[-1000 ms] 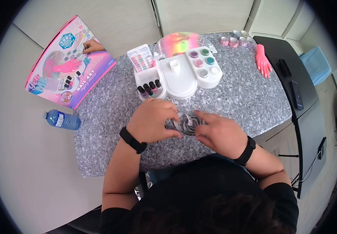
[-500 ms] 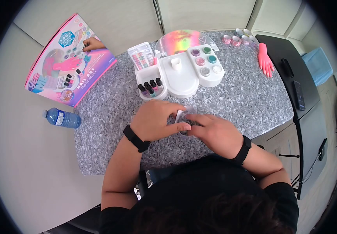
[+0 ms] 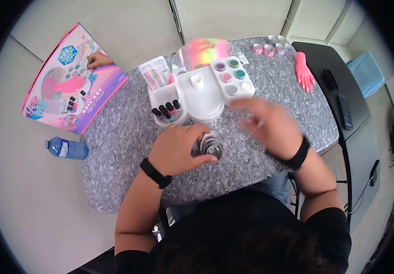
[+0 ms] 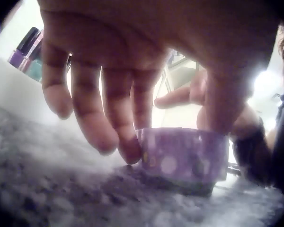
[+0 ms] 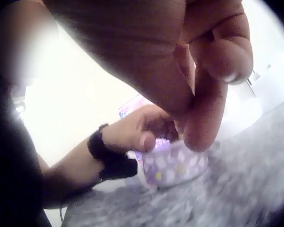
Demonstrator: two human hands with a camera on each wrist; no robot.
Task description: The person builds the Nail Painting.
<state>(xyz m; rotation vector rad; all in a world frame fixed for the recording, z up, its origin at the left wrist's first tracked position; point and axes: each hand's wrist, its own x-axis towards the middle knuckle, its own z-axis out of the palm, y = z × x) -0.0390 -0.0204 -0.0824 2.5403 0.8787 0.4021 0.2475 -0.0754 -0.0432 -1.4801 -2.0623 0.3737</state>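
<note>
My left hand (image 3: 176, 148) rests on the table around a coiled, spotted purple roll (image 3: 211, 146). Its thumb and index finger curve round the rim from the left. The left wrist view shows the roll (image 4: 184, 156) standing on its edge on the granite top, fingertips against its side. My right hand (image 3: 272, 128), blurred, is raised to the right of the roll with thumb and index finger apart and nothing visible between them. In the right wrist view its fingers (image 5: 206, 118) overlap the roll.
Beyond the hands is a white nail-art station (image 3: 204, 107) with polish bottles (image 3: 167, 111) and glitter pots (image 3: 232, 75). A pink model hand (image 3: 304, 73) and several small patterned rolls (image 3: 268, 49) lie back right. A box (image 3: 76, 77) and water bottle (image 3: 68, 148) are left.
My right hand was at the roll beside the left hand; it has lifted off and moved right. My left hand stays round the roll, whose coiled inside now shows.
</note>
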